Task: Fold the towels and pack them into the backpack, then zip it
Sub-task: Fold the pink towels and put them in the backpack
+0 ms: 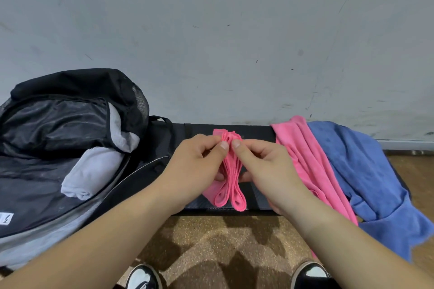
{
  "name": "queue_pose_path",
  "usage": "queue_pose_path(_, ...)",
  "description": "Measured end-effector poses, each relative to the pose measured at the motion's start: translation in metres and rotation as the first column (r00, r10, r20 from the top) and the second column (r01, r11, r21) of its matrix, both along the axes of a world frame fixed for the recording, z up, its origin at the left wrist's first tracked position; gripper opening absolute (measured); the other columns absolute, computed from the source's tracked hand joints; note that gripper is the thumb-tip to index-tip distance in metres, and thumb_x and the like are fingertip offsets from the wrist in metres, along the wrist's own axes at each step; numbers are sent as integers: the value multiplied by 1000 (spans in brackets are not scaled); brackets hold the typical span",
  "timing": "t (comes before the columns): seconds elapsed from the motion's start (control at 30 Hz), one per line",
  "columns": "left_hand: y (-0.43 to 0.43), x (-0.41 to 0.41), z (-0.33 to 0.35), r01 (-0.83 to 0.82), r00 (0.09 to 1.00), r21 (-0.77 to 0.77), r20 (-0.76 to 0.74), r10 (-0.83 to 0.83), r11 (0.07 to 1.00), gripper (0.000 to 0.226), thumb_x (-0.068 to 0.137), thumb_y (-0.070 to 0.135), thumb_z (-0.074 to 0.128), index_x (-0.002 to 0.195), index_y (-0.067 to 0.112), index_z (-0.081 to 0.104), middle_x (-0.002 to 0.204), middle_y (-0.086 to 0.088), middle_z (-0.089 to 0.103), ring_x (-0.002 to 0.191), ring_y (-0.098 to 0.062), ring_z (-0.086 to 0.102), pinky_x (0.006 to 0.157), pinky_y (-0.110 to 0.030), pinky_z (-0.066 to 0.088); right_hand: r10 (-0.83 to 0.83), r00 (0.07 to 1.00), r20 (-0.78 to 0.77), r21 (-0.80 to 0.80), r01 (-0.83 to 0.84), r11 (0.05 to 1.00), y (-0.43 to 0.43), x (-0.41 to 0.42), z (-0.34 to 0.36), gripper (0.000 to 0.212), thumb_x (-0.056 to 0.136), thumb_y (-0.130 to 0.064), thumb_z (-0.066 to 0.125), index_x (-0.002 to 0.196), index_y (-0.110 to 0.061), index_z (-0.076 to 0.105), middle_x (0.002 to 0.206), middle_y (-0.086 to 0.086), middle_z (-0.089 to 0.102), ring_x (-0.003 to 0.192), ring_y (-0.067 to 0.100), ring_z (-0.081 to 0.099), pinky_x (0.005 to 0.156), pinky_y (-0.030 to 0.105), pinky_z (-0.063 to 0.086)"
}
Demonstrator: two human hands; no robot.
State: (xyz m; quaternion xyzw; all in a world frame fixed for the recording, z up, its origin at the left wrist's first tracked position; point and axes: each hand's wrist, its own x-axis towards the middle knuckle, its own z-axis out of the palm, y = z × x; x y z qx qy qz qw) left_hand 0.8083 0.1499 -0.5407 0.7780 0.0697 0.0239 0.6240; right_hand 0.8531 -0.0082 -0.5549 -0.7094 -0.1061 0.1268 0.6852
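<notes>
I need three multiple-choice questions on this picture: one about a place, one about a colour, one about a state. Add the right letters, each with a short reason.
1. Where does the grey towel lie?
A. inside the backpack
B. on the floor
C. on the wall

2. What colour is the folded towel that the left hand and the right hand pinch?
A. blue
B. pink
C. grey

3. How is the backpack?
A. zipped shut
B. open
C. upside down

Answers:
1 A: it rests in the main compartment.
2 B: the folded layers between the fingers are pink.
3 B: the flap is thrown back and the inside shows.
</notes>
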Motion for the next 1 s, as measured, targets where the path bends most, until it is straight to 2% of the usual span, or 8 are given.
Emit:
queue_pose_path(0.13,-4,-6,2,145,988,190,22,-152,971,26,99,10,57,104,29,74,101,-3,72,96,-28,70,93,-50,58,-23,1000,-2,32,23,999,-2,2,-1,17,91,-24,78,97,-8,78,81,3,77,73,10,69,62,28,56)
queue_pose_path(0.27,-3,-3,10,97,991,-239,-67,-116,966,48,97,-17,50,132,13,62,106,-18,79,103,-35,76,87,-38,64,-63,997,-50,77,66,995,-10,13,-7,29,90,-21,81,97,4,69,86,13,68,81,21,62,75,36,51)
queue_pose_path(0.37,18,7,6,-174,984,-87,-39,171,981,36,97,5,69,132,10,62,97,-9,80,88,-24,79,71,-32,65,-13,998,-57,21,14,1000,-19,16,-8,16,97,-26,72,94,-10,72,85,3,68,78,17,61,66,28,51)
queue_pose_path(0.43,33,10,0,-188,982,144,-9,191,972,57,87,23,84,138,18,60,114,6,75,101,-9,74,85,-26,60,66,995,-75,70,-61,996,-24,16,-4,11,98,-24,68,98,-14,73,90,0,71,84,13,64,70,26,53)
queue_pose_path(0.53,37,10,-6,-51,991,-13,-127,49,999,88,68,36,97,145,20,56,131,6,71,121,-11,68,100,-32,54,198,976,-91,213,-175,961,-31,18,0,25,93,-24,65,109,-5,69,98,6,72,90,12,67,76,23,57)
queue_pose_path(0.63,31,11,-7,-9,986,-223,-163,-28,975,56,67,27,94,118,13,75,111,-6,81,109,-25,76,88,-35,59,177,979,-106,196,-154,969,-33,19,-2,28,94,-24,65,113,-4,70,104,8,74,95,15,69,82,26,60)
queue_pose_path(0.8,21,8,-10,-87,981,-175,-184,54,981,26,73,22,93,82,15,70,81,-1,76,77,-14,72,65,-25,55,-18,1000,-5,3,18,1000,-32,23,-12,13,98,-23,68,107,-16,76,105,6,78,99,18,71,92,44,57)
queue_pose_path(1.0,17,15,-15,-304,949,232,-11,315,924,28,77,33,90,78,16,68,71,2,73,64,-7,66,62,-30,57,8,979,205,-116,16,993,-22,16,-10,16,95,-28,74,93,-13,69,88,25,65,76,17,57,71,41,49)
